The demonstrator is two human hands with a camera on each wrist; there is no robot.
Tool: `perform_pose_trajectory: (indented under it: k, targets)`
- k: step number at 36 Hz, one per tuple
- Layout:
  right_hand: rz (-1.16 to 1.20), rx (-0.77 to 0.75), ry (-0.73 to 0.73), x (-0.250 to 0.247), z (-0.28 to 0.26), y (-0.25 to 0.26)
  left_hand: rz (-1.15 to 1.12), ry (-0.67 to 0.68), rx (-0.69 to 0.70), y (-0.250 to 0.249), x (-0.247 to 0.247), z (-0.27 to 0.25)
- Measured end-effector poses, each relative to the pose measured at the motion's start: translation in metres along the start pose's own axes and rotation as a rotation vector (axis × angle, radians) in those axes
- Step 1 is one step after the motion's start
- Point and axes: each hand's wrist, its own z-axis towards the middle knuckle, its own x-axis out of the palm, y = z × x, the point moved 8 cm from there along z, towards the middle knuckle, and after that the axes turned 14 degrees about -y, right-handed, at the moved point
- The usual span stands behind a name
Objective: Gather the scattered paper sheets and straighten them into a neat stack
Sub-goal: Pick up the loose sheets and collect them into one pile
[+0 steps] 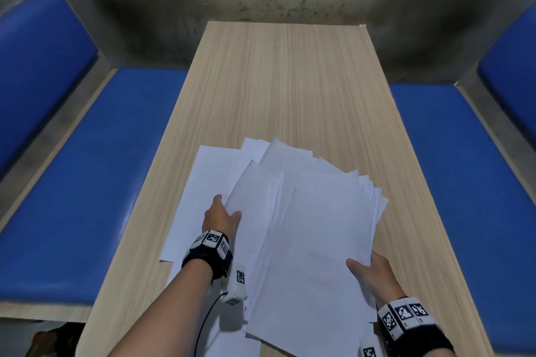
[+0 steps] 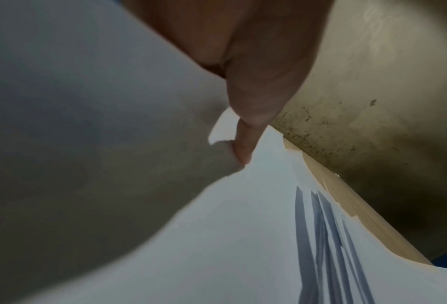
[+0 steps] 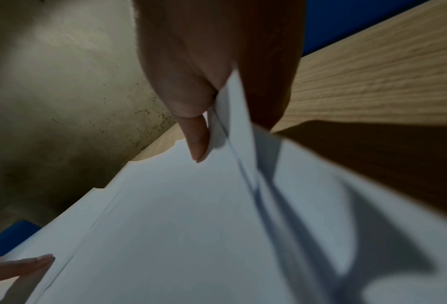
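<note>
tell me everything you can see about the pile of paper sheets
The paper sheets are plain white, thin and blank on the sides that show. They lie fanned and overlapping on the near half of the wooden table, corners jutting out unevenly, not yet squared. The left hand holds their left edge, thumb on top; the right hand pinches the near right edge, lifting it slightly.

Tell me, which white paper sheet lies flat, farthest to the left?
The big white paper sheet under the left hand. It lies flat on the wooden table, apart from the bundle the right hand lifts.

far table (image 1: 287,81) bare, paper sheets (image 1: 313,226) near
</note>
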Motion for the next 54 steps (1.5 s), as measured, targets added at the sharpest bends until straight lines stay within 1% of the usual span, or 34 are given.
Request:
perform_pose_trajectory:
  k: [3,8,13,15,19,21,23,26,29,32,34,38,42,44,46,49,52,54]
  targets:
    - [-0.009,-0.001,-0.001,0.001,0.000,0.000,0.055,0.004,-0.016,0.001,0.000,0.003]
    - [0.019,-0.015,0.001,0.001,-0.005,0.007,0.144,0.001,0.021,-0.003,-0.001,0.004]
    - [0.037,-0.013,-0.012,0.004,-0.004,0.006,0.257,-0.083,0.140,-0.012,-0.007,0.008]
    - [0.031,-0.007,-0.009,0.005,-0.002,0.003,0.247,-0.084,0.156,-0.016,-0.006,0.009]
    - [0.038,-0.032,0.005,0.004,-0.004,0.007,0.169,-0.013,0.143,-0.020,-0.003,0.013]
    - [0.063,-0.034,0.011,0.004,-0.007,0.011,0.145,-0.021,0.129,-0.020,-0.009,0.019]
    - [0.072,-0.025,0.022,0.006,-0.008,0.011,0.135,-0.046,0.136,-0.021,-0.023,0.024]
    - [0.060,-0.014,0.031,0.010,-0.007,0.007,0.120,-0.091,0.182,-0.024,-0.054,0.031]
    - [0.004,-0.042,0.039,0.013,-0.009,0.010,0.058,-0.157,0.229,-0.031,-0.091,0.029]
    - [-0.041,-0.073,0.040,0.016,-0.009,0.014,-0.010,-0.239,0.312,-0.047,-0.129,0.025]
    - [-0.066,-0.082,0.035,0.017,-0.009,0.016,-0.040,-0.264,0.378,-0.060,-0.149,0.022]
    - [-0.123,-0.060,0.024,0.019,-0.005,0.013,-0.067,-0.271,0.443,-0.079,-0.172,0.013]
    - [-0.110,-0.034,0.020,0.020,-0.005,0.011,-0.096,-0.336,0.520,-0.097,-0.192,0.001]
    - [-0.059,0.004,0.015,0.020,-0.005,0.009,-0.157,-0.352,0.569,-0.108,-0.204,-0.008]
    - [-0.045,0.012,0.018,0.021,-0.005,0.008,-0.264,-0.326,0.607,-0.119,-0.214,-0.018]
    - [-0.066,-0.002,0.029,0.021,-0.006,0.010,-0.459,-0.270,0.588,-0.127,-0.222,-0.030]
    - [-0.074,0.005,0.050,0.022,0.003,0.000,-0.656,-0.203,0.429,-0.117,-0.210,-0.027]
    - [-0.051,0.003,0.060,0.023,0.017,-0.015,-0.704,-0.161,0.315,-0.103,-0.187,-0.025]
